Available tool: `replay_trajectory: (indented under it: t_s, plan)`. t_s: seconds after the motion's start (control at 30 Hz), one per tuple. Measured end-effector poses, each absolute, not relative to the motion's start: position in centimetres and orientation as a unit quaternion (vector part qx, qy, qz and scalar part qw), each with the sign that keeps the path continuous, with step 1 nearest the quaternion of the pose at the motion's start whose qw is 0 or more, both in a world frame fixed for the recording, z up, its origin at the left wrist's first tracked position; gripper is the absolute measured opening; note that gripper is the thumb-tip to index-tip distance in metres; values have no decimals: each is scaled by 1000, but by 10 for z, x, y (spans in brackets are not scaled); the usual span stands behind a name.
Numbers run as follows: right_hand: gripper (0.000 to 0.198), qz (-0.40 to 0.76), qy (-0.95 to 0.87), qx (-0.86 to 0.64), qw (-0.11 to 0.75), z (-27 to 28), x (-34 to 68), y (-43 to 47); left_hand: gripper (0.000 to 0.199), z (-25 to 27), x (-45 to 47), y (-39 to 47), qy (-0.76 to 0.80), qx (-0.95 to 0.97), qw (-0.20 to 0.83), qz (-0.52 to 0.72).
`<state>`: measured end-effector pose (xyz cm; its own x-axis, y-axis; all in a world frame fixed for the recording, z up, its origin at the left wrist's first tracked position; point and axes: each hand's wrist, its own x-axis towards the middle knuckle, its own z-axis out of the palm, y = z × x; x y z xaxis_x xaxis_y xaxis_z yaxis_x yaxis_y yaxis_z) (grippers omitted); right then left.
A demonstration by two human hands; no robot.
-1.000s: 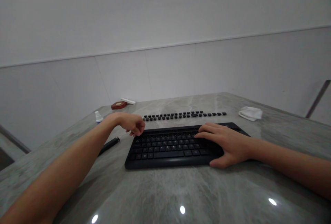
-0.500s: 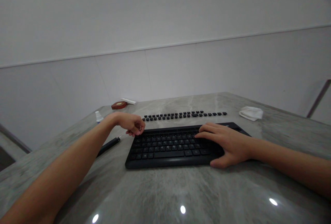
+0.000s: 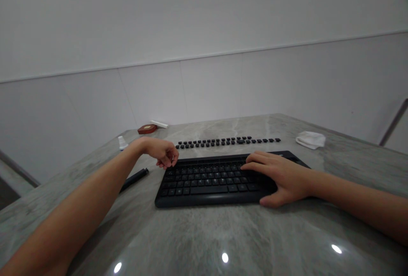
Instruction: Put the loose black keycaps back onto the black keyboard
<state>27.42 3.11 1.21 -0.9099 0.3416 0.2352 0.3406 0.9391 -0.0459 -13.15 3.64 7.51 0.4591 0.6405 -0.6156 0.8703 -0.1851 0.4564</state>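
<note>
Hands [image 3: 282,180] at a black keyboard [image 3: 208,191], grey marbled tabletop [image 3: 178,233] beneath (pale wall [image 3: 210,84] behind)

A black, rectangular plastic keyboard [image 3: 212,181] lies flat, its long edges running roughly nine to three o'clock, its near rows keyed, the long black space bar [image 3: 209,190] toward six.
</note>
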Motion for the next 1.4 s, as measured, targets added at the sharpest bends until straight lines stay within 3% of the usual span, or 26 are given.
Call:
replay_trajectory:
  t_s: [0.6,1.23,1.4]
  plan:
    - [73,10,-976,-170,134,13,274,32,15,72,-129,39,517,753,374,-160]
    - [73,19,-976,-172,134,14,273,30,12,77,-108,32,590,731,268,-213]
    - [74,9,-977,-168,131,13,273,32,21,72,-112,38,616,702,279,-223]
